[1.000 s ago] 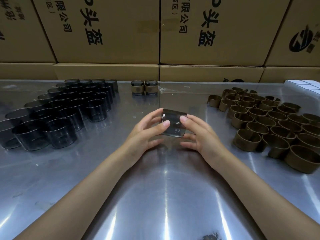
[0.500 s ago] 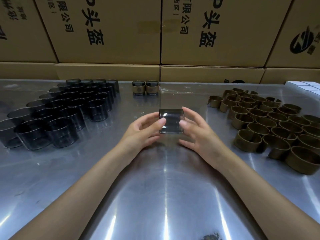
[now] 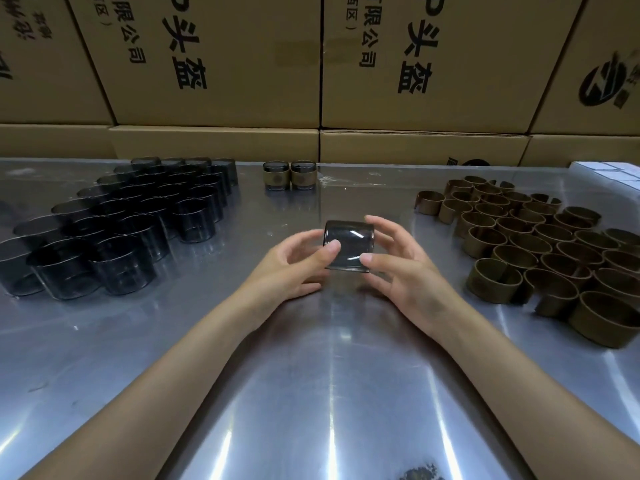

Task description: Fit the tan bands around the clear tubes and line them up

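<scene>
A bare smoky clear tube (image 3: 349,244) lies on its side in the air above the table's middle. My left hand (image 3: 294,265) grips its left end, thumb on the front wall. My right hand (image 3: 405,268) holds the right end between thumb and fingers. Several more clear tubes (image 3: 114,233) stand in rows at the left. Several loose tan bands (image 3: 540,244) lie clustered at the right. Two tubes with tan bands fitted (image 3: 290,174) stand side by side at the far middle.
The shiny metal table (image 3: 311,393) stretches toward me. Stacked cardboard boxes (image 3: 221,64) wall off its far edge. A white box (image 3: 616,173) sits at the far right corner.
Both hands have turned the tube so it lies level on its side and shifted it slightly. The fitted tubes, loose tubes and bands have not moved.
</scene>
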Motion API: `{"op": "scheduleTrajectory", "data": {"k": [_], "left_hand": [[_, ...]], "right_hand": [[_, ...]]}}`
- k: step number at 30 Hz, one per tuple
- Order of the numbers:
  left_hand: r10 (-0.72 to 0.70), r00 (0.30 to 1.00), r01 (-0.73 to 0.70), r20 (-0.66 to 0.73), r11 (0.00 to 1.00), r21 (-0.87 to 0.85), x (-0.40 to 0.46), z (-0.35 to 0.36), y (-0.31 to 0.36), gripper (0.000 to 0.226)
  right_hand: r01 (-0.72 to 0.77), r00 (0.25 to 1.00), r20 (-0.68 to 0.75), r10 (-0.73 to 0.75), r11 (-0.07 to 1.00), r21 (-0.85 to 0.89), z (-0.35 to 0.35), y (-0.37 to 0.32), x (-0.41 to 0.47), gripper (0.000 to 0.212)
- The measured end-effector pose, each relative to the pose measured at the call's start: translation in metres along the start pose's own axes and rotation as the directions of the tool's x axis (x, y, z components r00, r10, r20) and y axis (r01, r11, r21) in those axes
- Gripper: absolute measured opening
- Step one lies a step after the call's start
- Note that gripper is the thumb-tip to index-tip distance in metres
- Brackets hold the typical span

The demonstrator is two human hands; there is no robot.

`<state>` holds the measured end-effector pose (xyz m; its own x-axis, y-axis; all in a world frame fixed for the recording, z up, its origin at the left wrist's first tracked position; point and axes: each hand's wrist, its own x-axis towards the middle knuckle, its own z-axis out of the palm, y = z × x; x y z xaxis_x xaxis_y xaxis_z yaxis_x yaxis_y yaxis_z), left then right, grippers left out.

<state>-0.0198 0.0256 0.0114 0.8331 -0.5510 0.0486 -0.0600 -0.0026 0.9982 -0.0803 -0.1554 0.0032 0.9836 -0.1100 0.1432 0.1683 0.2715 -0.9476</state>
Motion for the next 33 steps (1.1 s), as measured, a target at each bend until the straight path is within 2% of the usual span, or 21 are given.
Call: {"op": "scheduleTrajectory", "data": {"k": [2, 6, 9, 11, 14, 17, 20, 22, 26, 29, 33], "left_hand": [[-0.035, 0.999, 0.035, -0.015, 0.999, 0.034, 0.000, 0.003, 0.001, 0.075], [-0.034, 0.999, 0.034, -0.007, 0.999, 0.008, 0.000, 0.003, 0.001, 0.059], [0.072, 0.997, -0.072, -0.001, 0.997, -0.042, 0.000, 0.000, -0.004, 0.055], [0.155, 0.988, -0.155, 0.017, 0.987, -0.043, 0.000, -0.002, -0.005, 0.061], [0.197, 0.979, -0.195, 0.057, 0.979, -0.053, 0.000, -0.002, -0.003, 0.069], [0.196, 0.979, -0.192, 0.051, 0.978, -0.087, 0.001, -0.001, -0.002, 0.073], [0.182, 0.981, -0.188, -0.064, 0.975, -0.121, 0.002, -0.001, 0.000, 0.070], [0.164, 0.978, -0.177, -0.129, 0.979, -0.103, 0.002, 0.000, 0.001, 0.057], [0.188, 0.975, -0.193, -0.117, 0.981, -0.028, 0.002, 0.002, 0.000, 0.035], [0.265, 0.962, -0.256, -0.074, 0.961, 0.108, 0.004, 0.000, -0.001, 0.033], [0.269, 0.963, -0.265, 0.017, 0.938, 0.225, 0.005, 0.001, -0.008, 0.042]], "right_hand": [[0.010, 1.000, 0.022, -0.010, 1.000, -0.012, 0.000, -0.001, -0.002, 0.058], [0.011, 0.999, 0.046, -0.009, 0.999, -0.042, 0.004, -0.003, -0.004, 0.058], [-0.068, 0.997, 0.015, 0.070, 0.994, -0.087, 0.006, -0.006, -0.003, 0.053], [-0.123, 0.992, -0.022, 0.122, 0.992, -0.037, 0.007, -0.007, 0.000, 0.055], [-0.143, 0.990, -0.017, 0.142, 0.989, -0.026, 0.006, -0.007, 0.002, 0.059], [-0.098, 0.994, 0.033, 0.100, 0.994, -0.043, 0.004, -0.004, 0.002, 0.051], [-0.027, 0.996, 0.081, 0.027, 1.000, -0.002, 0.001, -0.001, 0.001, 0.033], [0.025, 0.997, 0.068, -0.019, 0.996, -0.083, 0.003, 0.000, -0.001, 0.033], [0.133, 0.987, -0.035, -0.158, 0.914, -0.383, 0.003, -0.002, -0.001, 0.047], [0.159, 0.977, -0.024, -0.214, 0.793, -0.587, 0.002, -0.004, -0.001, 0.045], [0.072, 0.985, -0.050, -0.166, 0.658, -0.749, -0.002, 0.003, -0.001, 0.053]]}}
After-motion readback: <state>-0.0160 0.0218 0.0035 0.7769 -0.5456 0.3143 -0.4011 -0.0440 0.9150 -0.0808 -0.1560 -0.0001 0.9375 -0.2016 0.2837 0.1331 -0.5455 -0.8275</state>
